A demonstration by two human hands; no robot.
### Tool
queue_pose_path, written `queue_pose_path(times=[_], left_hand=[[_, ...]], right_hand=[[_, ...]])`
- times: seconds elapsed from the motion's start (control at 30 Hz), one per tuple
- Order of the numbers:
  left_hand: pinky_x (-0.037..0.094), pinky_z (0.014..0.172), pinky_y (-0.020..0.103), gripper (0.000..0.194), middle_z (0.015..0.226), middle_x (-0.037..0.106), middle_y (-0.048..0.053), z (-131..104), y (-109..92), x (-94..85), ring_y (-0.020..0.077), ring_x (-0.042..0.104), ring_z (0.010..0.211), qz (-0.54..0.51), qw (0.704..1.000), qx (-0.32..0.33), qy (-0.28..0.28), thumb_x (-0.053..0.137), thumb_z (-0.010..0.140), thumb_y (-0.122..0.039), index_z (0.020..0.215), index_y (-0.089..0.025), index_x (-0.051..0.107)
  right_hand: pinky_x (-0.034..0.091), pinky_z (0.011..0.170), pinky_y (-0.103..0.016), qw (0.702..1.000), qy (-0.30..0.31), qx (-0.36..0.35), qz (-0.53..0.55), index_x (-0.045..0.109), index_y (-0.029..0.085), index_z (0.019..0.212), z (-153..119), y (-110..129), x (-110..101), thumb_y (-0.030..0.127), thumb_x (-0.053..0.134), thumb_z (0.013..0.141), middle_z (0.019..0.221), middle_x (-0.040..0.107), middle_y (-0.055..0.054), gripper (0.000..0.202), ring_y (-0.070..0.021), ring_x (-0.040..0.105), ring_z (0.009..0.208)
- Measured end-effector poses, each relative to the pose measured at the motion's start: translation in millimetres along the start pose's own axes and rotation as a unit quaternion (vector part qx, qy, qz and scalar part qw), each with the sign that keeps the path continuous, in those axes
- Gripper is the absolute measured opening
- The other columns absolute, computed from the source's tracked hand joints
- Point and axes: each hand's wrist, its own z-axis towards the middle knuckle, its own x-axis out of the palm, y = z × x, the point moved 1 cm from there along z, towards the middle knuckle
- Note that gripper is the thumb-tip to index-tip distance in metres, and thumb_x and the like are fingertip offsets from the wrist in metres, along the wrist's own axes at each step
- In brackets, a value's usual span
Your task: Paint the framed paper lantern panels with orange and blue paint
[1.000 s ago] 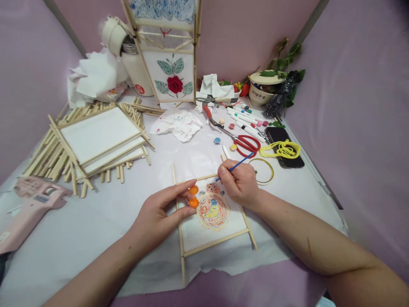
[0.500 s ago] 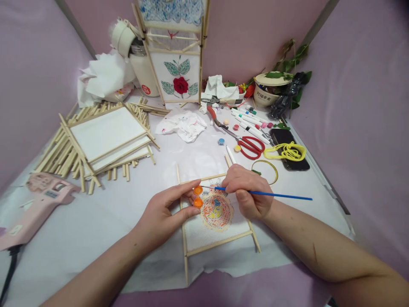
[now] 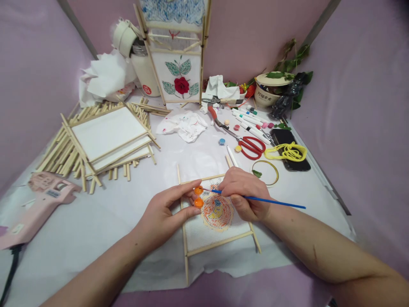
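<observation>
Orange inside, two round paint pots (image 3: pixel 198 203), one above the other, pinched between thumb and fingers in the grip of the left hand (image 3: pixel 168 207), over the upper left of a stick-framed picture (image 3: pixel 207 240). At the upper pot, the tip of one blue paintbrush (image 3: pixel 275 202), pinched in the grip of the right hand (image 3: pixel 246 192). On the picture, a disc of orange dots with a pale scalloped rim, blue and yellow at its centre. Beneath, a white-covered surface (image 3: pixel 105 213). Beyond, one pair of red-handled scissors (image 3: pixel 252 147), near four loose pots (image 3: pixel 222 141): blue, yellow, red, cream. To the right, one black phone (image 3: pixel 300 165) partly under yellow cord (image 3: pixel 289 151). Farther back, one cream bottle (image 3: pixel 143 72) with a red round label reading "316", one upright panel (image 3: pixel 159 64) with a red rose and four green leaves, and one bowl (image 3: pixel 268 100) bearing dark Chinese characters, not surely legible. To the left, one pink glue gun (image 3: pixel 35 209).
</observation>
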Motion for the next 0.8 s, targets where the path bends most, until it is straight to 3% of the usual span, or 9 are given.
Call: queue_pose_path(times=[0.13, 0.27, 0.4, 0.5, 0.67, 0.8], left_hand=[[0.052, 0.092, 0.034, 0.047, 0.105, 0.073, 0.005, 0, -1, 0.2, 0.0199, 0.067, 0.094, -0.003, 1.0, -0.001, -0.001, 0.073, 0.081, -0.027, 0.127, -0.025, 0.064], [0.053, 0.092, 0.035, 0.047, 0.104, 0.073, 0.004, 0, -1, 0.1, 0.0195, 0.068, 0.092, -0.005, 1.0, -0.007, -0.004, 0.073, 0.081, -0.027, 0.127, -0.027, 0.064], [0.054, 0.09, 0.036, 0.048, 0.104, 0.073, 0.005, 0, -2, 0.0, 0.0198, 0.068, 0.092, -0.012, 1.0, -0.017, -0.007, 0.074, 0.079, -0.028, 0.126, -0.027, 0.065], [0.054, 0.091, 0.036, 0.047, 0.105, 0.073, 0.005, 0, -2, 0.2, 0.0195, 0.067, 0.092, -0.017, 1.0, -0.015, -0.007, 0.074, 0.079, -0.027, 0.125, -0.027, 0.065], [0.054, 0.091, 0.037, 0.047, 0.103, 0.072, 0.005, 0, -1, -0.1, 0.0198, 0.067, 0.091, -0.009, 1.0, -0.01, -0.01, 0.074, 0.079, -0.027, 0.125, -0.027, 0.065], [0.053, 0.091, 0.035, 0.048, 0.103, 0.072, 0.004, 0, 0, -0.3, 0.0186, 0.067, 0.092, -0.008, 1.0, -0.004, -0.008, 0.074, 0.079, -0.026, 0.126, -0.028, 0.065]], right_hand=[[0.049, 0.061, -0.033, 1.0, 0.017, 0.007, 0.001, 0.059, 0.019, 0.089, 0, 0, 1, 0.02, 0.043, 0.092, 0.07, 0.066, -0.006, 0.016, -0.0165, 0.062, 0.064], [0.048, 0.058, -0.033, 0.999, -0.044, 0.011, 0.009, 0.058, 0.02, 0.085, -4, -2, 0, 0.022, 0.043, 0.091, 0.067, 0.065, -0.004, 0.016, -0.0163, 0.061, 0.061], [0.044, 0.055, -0.03, 0.985, -0.103, 0.133, -0.035, 0.056, 0.021, 0.074, -10, -8, -4, 0.021, 0.042, 0.093, 0.06, 0.057, 0.0, 0.023, -0.0135, 0.055, 0.056], [0.04, 0.052, -0.027, 0.973, -0.078, 0.192, -0.101, 0.055, 0.02, 0.07, -8, -11, -6, 0.019, 0.042, 0.093, 0.058, 0.054, 0.002, 0.027, -0.0109, 0.051, 0.053], [0.036, 0.05, -0.025, 0.969, -0.015, 0.19, -0.156, 0.051, 0.02, 0.067, -4, -13, -4, 0.019, 0.042, 0.093, 0.056, 0.052, 0.002, 0.028, -0.0095, 0.047, 0.05], [0.037, 0.051, -0.025, 0.969, -0.006, 0.187, -0.162, 0.052, 0.019, 0.067, -4, -14, -3, 0.019, 0.042, 0.093, 0.056, 0.053, 0.002, 0.028, -0.0096, 0.048, 0.051]])
